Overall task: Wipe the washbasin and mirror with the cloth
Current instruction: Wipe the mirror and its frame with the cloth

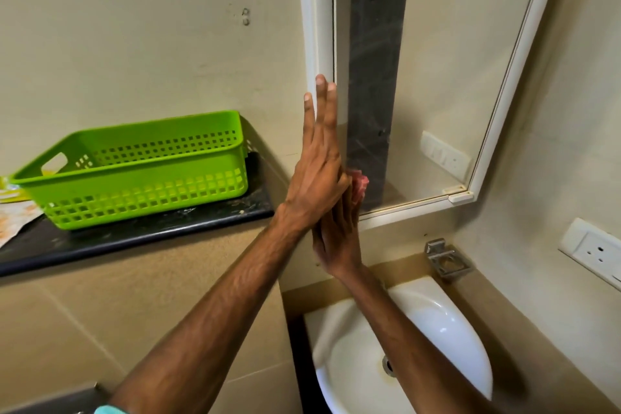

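The white-framed mirror (437, 77) hangs on the wall above the white washbasin (437, 323). My left hand (319, 158) lies flat along the mirror's left frame, fingers straight and pointing up. Just below and partly behind it, my right hand (336, 239) reaches up from over the basin. Its fingers are stretched out and press a bunched pink cloth (360, 184) against the glass at the mirror's lower left corner. Most of the cloth and the right fingertips are hidden by my left hand.
A green plastic basket (141, 171) stands on a dark stone shelf (134, 239) to the left, with some paper beside it. A metal holder (447, 260) is fixed to the wall above the basin. A white socket (594, 250) sits on the right wall.
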`<state>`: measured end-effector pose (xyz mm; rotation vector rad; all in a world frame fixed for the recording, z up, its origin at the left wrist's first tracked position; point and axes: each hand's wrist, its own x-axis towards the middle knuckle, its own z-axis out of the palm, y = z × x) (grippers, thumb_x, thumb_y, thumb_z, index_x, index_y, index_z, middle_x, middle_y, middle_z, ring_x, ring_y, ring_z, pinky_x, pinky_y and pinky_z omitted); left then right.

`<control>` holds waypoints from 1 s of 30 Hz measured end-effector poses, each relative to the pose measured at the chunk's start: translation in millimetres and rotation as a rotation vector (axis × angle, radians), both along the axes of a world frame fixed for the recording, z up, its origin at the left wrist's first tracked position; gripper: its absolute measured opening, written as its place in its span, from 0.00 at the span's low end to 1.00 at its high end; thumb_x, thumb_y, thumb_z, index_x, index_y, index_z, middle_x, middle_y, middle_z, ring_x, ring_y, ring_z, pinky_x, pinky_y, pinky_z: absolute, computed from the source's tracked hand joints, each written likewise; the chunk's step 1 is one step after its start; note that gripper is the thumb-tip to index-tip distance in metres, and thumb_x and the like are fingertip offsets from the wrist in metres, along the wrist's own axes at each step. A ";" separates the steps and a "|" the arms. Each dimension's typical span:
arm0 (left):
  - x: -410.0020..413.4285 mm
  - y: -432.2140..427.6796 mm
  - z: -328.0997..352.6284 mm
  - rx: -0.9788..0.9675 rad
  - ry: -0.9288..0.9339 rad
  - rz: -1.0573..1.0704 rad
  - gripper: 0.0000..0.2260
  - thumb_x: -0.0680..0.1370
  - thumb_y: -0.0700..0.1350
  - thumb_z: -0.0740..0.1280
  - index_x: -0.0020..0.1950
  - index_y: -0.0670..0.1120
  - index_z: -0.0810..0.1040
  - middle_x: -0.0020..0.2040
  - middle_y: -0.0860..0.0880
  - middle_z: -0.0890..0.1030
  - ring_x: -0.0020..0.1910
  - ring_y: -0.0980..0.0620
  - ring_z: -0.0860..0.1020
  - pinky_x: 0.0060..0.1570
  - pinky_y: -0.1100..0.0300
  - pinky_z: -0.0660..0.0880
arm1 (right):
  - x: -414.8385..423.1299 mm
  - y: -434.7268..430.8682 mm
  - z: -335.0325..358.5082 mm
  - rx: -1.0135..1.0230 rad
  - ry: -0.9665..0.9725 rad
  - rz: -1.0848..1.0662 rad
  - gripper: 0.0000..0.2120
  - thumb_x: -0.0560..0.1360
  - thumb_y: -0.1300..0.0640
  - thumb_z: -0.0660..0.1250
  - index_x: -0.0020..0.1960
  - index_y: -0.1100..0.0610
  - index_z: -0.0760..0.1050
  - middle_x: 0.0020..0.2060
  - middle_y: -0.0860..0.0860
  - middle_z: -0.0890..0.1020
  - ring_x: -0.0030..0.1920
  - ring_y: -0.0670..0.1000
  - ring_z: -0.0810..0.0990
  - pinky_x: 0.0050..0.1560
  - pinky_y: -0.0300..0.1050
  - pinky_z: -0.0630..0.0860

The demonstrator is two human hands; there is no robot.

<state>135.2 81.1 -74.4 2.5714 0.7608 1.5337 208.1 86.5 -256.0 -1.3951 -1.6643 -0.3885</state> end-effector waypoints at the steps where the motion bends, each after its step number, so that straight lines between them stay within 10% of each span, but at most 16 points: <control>1: 0.1 -1.6 -0.9 -0.001 0.007 0.006 0.52 0.59 0.23 0.58 0.82 0.35 0.42 0.82 0.37 0.38 0.81 0.34 0.40 0.67 0.84 0.39 | 2.4 -2.0 -13.8 0.022 -0.019 -0.003 0.33 0.84 0.52 0.61 0.83 0.62 0.53 0.84 0.62 0.49 0.84 0.64 0.48 0.79 0.74 0.54; 11: 2.1 -8.0 -7.1 0.002 0.030 0.063 0.48 0.61 0.24 0.56 0.81 0.33 0.44 0.81 0.34 0.40 0.81 0.32 0.41 0.68 0.83 0.38 | 5.7 4.0 -23.9 0.039 0.078 -0.015 0.35 0.86 0.48 0.55 0.84 0.56 0.39 0.84 0.57 0.44 0.85 0.61 0.45 0.80 0.73 0.53; 20: 5.0 -9.7 -6.3 -0.006 0.038 0.106 0.45 0.64 0.22 0.56 0.81 0.32 0.45 0.81 0.33 0.40 0.80 0.31 0.40 0.66 0.79 0.40 | 3.0 -0.8 -64.9 0.021 0.164 -0.078 0.39 0.82 0.54 0.65 0.84 0.59 0.47 0.85 0.56 0.46 0.85 0.58 0.45 0.79 0.74 0.54; 30: 1.5 -8.3 -7.1 0.032 0.077 0.138 0.44 0.64 0.23 0.56 0.80 0.30 0.46 0.81 0.31 0.41 0.80 0.29 0.42 0.73 0.78 0.35 | 42.4 14.5 -27.3 -0.015 0.630 -0.330 0.38 0.83 0.33 0.46 0.85 0.53 0.39 0.85 0.54 0.45 0.85 0.57 0.43 0.84 0.66 0.45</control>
